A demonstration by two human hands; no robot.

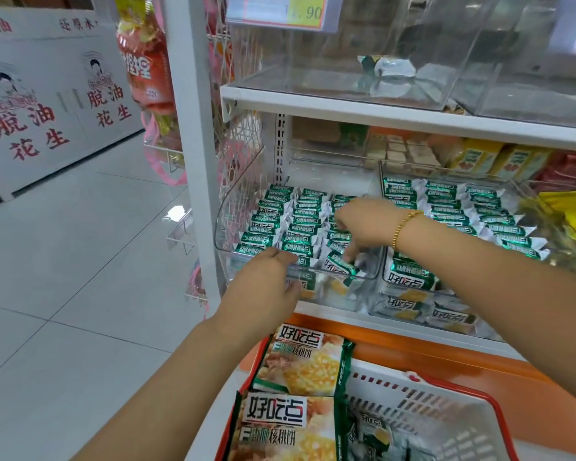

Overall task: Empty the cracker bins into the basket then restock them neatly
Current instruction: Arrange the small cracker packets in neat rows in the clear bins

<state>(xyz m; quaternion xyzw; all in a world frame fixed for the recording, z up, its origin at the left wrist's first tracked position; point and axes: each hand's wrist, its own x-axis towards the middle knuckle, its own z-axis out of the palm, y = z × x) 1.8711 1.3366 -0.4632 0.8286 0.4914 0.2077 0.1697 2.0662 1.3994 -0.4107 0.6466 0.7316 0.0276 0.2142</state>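
The basket [423, 394] is cut off at the lower edge, cracker bags [300, 364] inside. The left bin [225, 224] is gripped at its front rim by the left hand [266, 284]; a tilted packet [338, 266] behind the rim is pinched by the right hand [363, 224], fingertips partly hidden.

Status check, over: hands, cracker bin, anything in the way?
Left hand grips left bin front rim. Right hand pinches a pack in its front right corner. Bin nearly full, rows neat. Nothing blocking; basket below.
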